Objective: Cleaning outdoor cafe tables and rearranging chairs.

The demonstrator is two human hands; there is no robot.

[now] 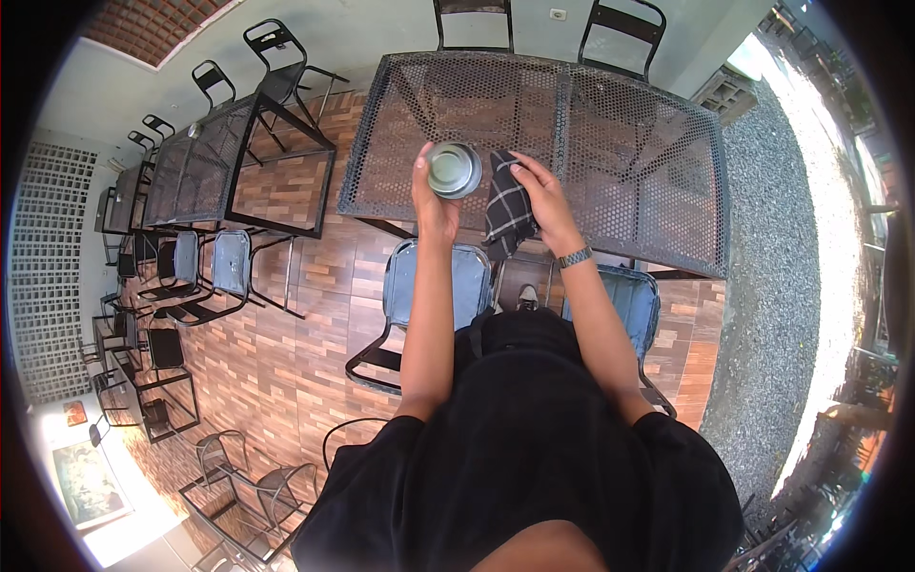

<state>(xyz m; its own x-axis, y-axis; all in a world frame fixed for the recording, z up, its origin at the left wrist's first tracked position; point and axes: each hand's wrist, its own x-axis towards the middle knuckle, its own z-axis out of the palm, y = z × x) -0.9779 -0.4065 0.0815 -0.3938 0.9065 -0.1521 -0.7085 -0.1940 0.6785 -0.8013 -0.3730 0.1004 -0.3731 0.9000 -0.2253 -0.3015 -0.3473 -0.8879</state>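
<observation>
My left hand [433, 204] grips a small round container [454, 170], greenish and see-through or shiny, perhaps an ashtray or jar; its top faces me. Close by on the right, my right hand [547, 193] holds a folded dark cloth [511, 204] with a pale check pattern, its lower end hanging down. A narrow gap separates the cloth from the container. Both hands are above the near part of a perforated metal table [643, 171]. A watch with a link band [575, 257] sits on my right wrist.
Two blue-seated metal chairs [437, 282] stand at the table's near side, one on each side of me. Black chairs [622, 32] line the far side by the wall. Another mesh table [204, 164] with chairs is to the left. Gravel [768, 250] borders the tiled floor at right.
</observation>
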